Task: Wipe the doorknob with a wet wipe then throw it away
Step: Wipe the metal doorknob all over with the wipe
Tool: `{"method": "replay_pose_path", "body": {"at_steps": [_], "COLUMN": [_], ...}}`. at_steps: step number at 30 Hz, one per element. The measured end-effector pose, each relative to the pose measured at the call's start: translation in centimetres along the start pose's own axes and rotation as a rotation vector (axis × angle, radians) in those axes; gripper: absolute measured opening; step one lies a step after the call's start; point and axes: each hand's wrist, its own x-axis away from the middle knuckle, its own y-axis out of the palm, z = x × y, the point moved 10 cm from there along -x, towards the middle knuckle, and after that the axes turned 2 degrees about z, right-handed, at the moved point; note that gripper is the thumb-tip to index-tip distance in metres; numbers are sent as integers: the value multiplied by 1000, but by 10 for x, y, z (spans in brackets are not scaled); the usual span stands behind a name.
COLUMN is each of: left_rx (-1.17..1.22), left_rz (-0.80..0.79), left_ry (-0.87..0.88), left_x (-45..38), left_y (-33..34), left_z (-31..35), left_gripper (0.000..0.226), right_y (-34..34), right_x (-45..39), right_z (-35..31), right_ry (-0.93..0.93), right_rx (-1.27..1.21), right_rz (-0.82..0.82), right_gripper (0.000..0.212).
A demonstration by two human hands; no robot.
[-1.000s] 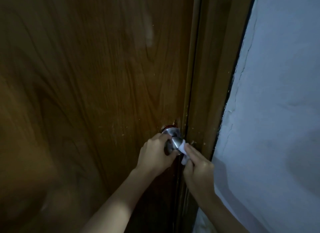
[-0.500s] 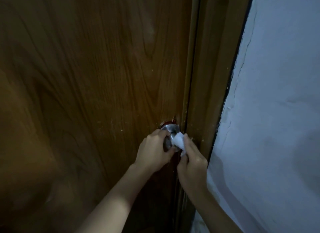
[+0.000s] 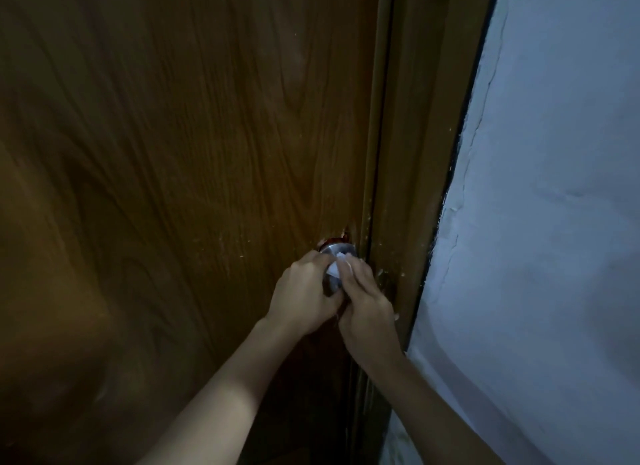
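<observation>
A round silver doorknob [image 3: 337, 250] sits near the right edge of a brown wooden door [image 3: 173, 187]. My left hand [image 3: 304, 295] grips the knob from the left, fingers curled around it. My right hand [image 3: 367, 298] presses a crumpled white wet wipe [image 3: 337, 267] against the top and front of the knob. Most of the knob is hidden beneath both hands; only its upper rim and a strip of its face show.
The wooden door frame [image 3: 415, 153] runs down just right of the knob. A pale blue-white wall [image 3: 554, 222] with cracked plaster along its edge fills the right side. The scene is dim.
My right hand has slid the wipe from the knob's right side up and over its top and front. Both hands now sit closer together on the knob.
</observation>
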Motion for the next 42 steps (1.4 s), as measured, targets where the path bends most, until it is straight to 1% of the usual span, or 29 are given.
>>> {"method": "replay_pose_path", "body": {"at_steps": [3, 4, 5, 7, 9, 10, 13, 15, 18, 20, 22, 25, 27, 29, 30, 32, 33, 36, 39, 42], "left_rx": [-8, -10, -7, 13, 25, 22, 9, 5, 11, 27, 26, 20, 11, -7, -9, -1, 4, 9, 3, 4], "left_rz": [3, 3, -1, -4, -5, -10, -10, -11, -9, -7, -5, 2, -2, -2, -1, -7, -14, -32, -43, -40], "left_ry": [-8, -12, -14, -9, -3, -8, -27, -29, -31, -17, -8, -6, -9, -20, -22, -20, -17, -15, -12, -17], "left_x": [0, 0, 0, -1, -1, -1, -1, -1, -1, -1, -1, -1, -1, -1, -1, -2, -2, -2, -1, -2], "left_y": [-1, -1, 0, 0, 0, -1, -1, 0, -1, -2, -2, -2, -1, -1, -1, -1, -1, 0, 0, 0], "left_z": [-1, -2, -2, -1, 0, 0, -2, -3, -4, -2, 0, 0, -1, -2, -2, -3, -2, -3, -3, -4], "left_gripper": [41, 41, 41, 39, 36, 37, 42, 44, 44, 41, 38, 39, 42, 45, 45, 46, 46, 47, 47, 47], "right_y": [-1, -4, -7, -8, -4, -1, -2, -7, -16, -12, -9, -4, 2, 8, 9, 13, 16, 30, 39, 40], "right_x": [4, 7, 9, 11, 6, 2, -4, -1, 1, -3, -9, -8, 0, 12, 18, 27, 29, 30, 39, 40], "right_z": [23, 25, 20, 4, -4, -3, 13, 24, 19, 11, 5, 22, 36, 50, 55, 65, 65, 54, 49, 49], "right_ry": [181, 201, 165, 37, -48, -33, 158, 241, 164, 91, 87, 284, 446, 617, 693, 837, 906, 1053, 1165, 1208], "right_rx": [-69, -61, -38, 13, 82, 85, -58, -43, -17, -21, -47, -191, -341, -519, -568, -666, -753, -1051, -1151, -1203], "right_rz": [17, 31, 48, 54, 28, 11, -17, -26, 31, 32, 7, -107, -163, -136, -100, -54, -66, -155, -220, -172], "right_gripper": [46, 46, 45, 41, 44, 45, 39, 39, 39, 45, 47, 44, 33, 15, 12, 12, 12, 28, 29, 31]}}
